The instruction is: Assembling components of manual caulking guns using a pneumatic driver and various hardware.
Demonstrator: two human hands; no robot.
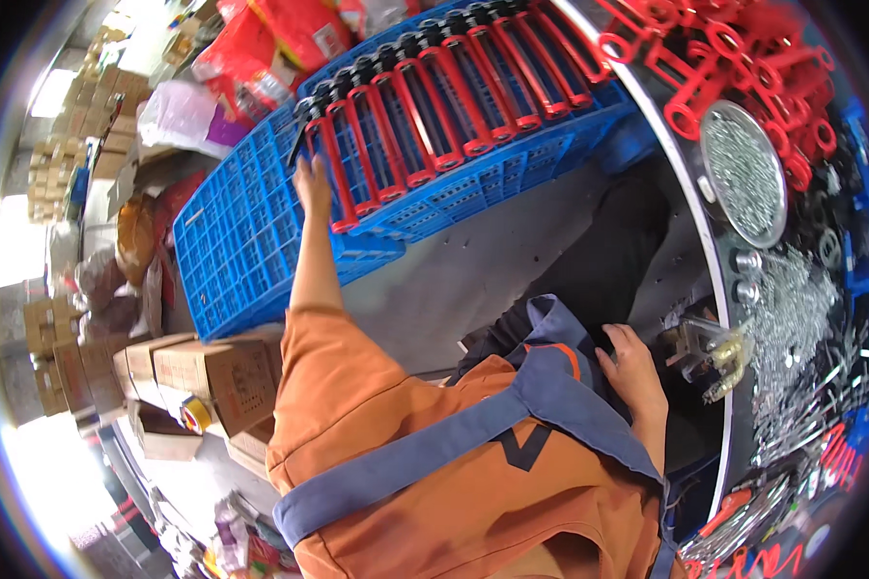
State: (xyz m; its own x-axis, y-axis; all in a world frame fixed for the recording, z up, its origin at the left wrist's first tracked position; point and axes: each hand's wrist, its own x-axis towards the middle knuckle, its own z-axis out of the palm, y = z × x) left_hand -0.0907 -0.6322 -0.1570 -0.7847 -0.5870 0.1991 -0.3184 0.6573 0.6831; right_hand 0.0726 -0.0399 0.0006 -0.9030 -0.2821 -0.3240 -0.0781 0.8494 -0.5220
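Observation:
My left hand [311,183] reaches out to the leftmost of a row of long red tools [420,125]. Its fingers look stretched out, with the tips against or close beside a dark lever at that tool's upper end. Each tool has a narrow red frame, a ring-like lower end and a black and silver top; their exact kind is unclear. They lie side by side across a blue plastic crate [237,222]. Over my lap, next to the dark trousers [599,256], my right hand [635,372] is open with fingers slightly apart, seemingly holding nothing.
A workbench edge [690,188] curves along the right. It carries loose red frames [743,58], a round metal dish [743,174] of small silver parts, heaped metal pieces [792,318] and a metal fixture [710,352]. Cardboard boxes [212,376] stand left, red bags [290,39] behind the crate.

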